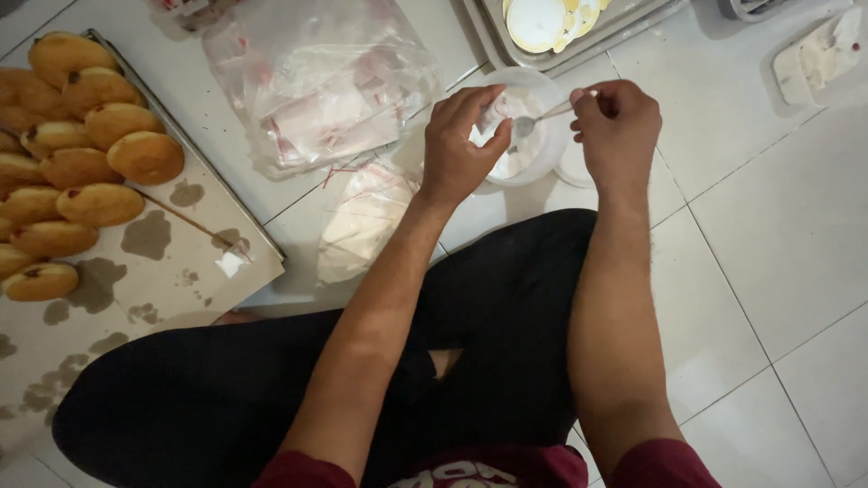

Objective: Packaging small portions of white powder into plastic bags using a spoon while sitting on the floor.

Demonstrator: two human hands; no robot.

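The left hand [463, 145] pinches a small clear packet [500, 110] over the white bowl of cream [533, 136] on the tiled floor [768, 235], while the right hand's [617, 131] fingers close on a spoon [542, 117] whose tip meets the packet. Keeping the packet's mouth steady above the bowl should catch drips. Filled buns [81, 145] wait on the tray [226, 226], well apart.

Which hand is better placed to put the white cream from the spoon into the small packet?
The right hand, probably. It already grips the thin metal spoon, whose bowl points at the small clear plastic packet. The left hand pinches that packet above the round white plastic tub.
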